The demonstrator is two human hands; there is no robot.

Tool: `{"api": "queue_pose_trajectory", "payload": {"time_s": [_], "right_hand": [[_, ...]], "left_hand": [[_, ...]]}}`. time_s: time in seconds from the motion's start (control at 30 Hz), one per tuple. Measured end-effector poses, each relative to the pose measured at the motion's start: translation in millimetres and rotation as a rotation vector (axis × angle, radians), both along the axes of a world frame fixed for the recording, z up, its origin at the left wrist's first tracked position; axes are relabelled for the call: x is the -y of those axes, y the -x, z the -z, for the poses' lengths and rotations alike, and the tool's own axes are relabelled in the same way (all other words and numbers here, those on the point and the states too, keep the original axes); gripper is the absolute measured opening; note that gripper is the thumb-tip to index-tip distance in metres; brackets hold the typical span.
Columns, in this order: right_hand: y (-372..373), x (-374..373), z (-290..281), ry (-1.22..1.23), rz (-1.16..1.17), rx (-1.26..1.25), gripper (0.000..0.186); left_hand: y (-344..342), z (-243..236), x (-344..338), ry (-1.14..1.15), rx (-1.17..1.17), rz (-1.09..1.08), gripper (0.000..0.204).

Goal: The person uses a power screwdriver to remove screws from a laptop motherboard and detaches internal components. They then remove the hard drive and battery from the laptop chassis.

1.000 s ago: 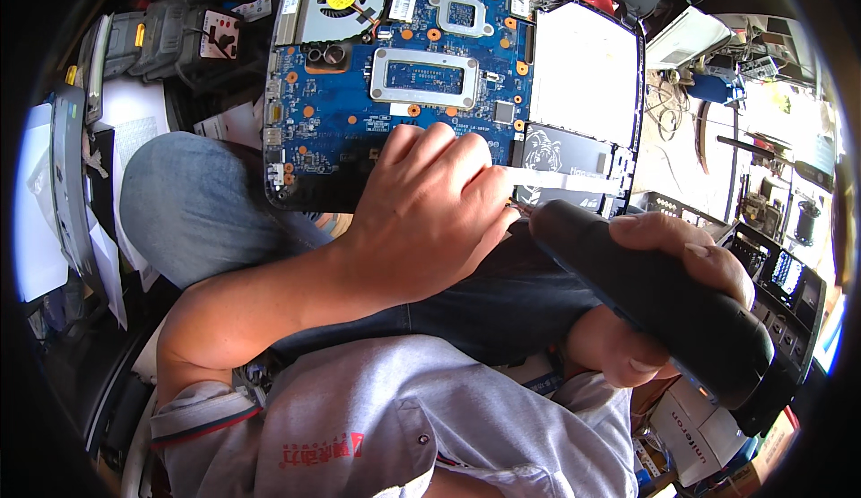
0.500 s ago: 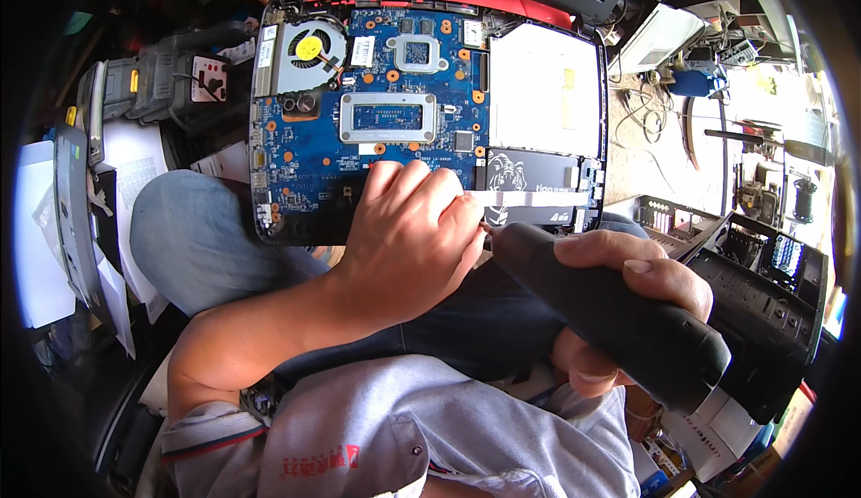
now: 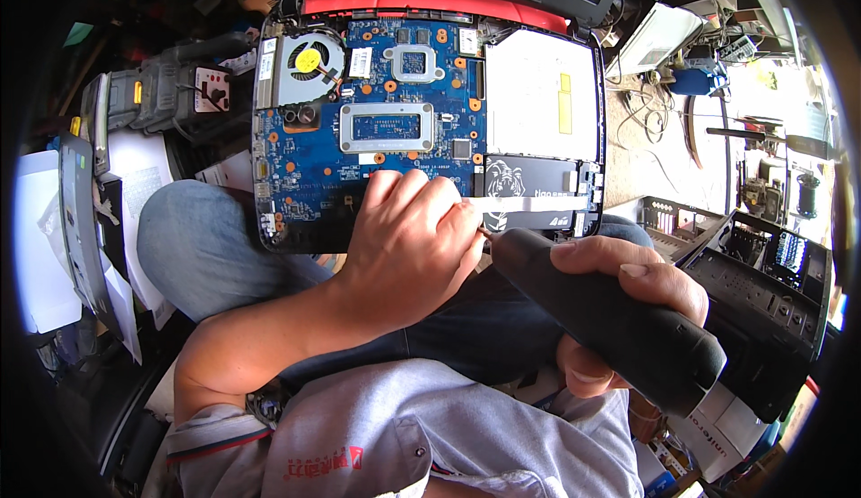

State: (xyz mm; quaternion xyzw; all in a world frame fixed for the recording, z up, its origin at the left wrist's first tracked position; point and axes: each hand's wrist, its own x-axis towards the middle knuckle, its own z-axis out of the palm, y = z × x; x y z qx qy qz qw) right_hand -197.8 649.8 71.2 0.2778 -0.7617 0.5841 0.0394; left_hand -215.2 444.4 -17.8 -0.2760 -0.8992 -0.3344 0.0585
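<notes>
while the right hand (image 3: 665, 285) clamps its fingers round the black screwdriver (image 3: 610, 305), the tool's long axis slants up-left toward the left hand (image 3: 408, 236), grip hidden, at the near edge of the laptop (image 3: 309, 168).

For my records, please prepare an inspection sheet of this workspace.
Surface: opened laptop appears to rest on the jeans-clad legs.
Things in work: blue circuit board; black handheld tool, angled toward the laptop's lower edge.
Clutter: papers at left; opened black computer case at right.
Hands: right hand grips the tool; left hand is at the board's lower edge, fingertips hidden.
Cables: white ribbon cable crosses a flat black part.
Surroundings: grey-black equipment at upper left; bright light at right.
</notes>
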Motion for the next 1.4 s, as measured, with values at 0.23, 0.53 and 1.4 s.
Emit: {"api": "queue_pose_trajectory", "payload": {"time_s": [0.23,0.53,1.4], "right_hand": [[2.5,-1.0,4.5,-0.033,0.005,-0.061,0.077],[7.2,-14.1,26.5,0.232,0.001,-0.191,0.084],[85.1,-147.1,41.9,0.671,0.765,0.243,0.049]], "left_hand": [[-0.2,-0.4,2.5,0.01,0.006,0.007,0.007],[1.6,-3.2,2.3,-0.007,0.04,0.031,0.009],[5.7,-20.7,3.7,0.232,-0.067,0.169,0.018]]}}
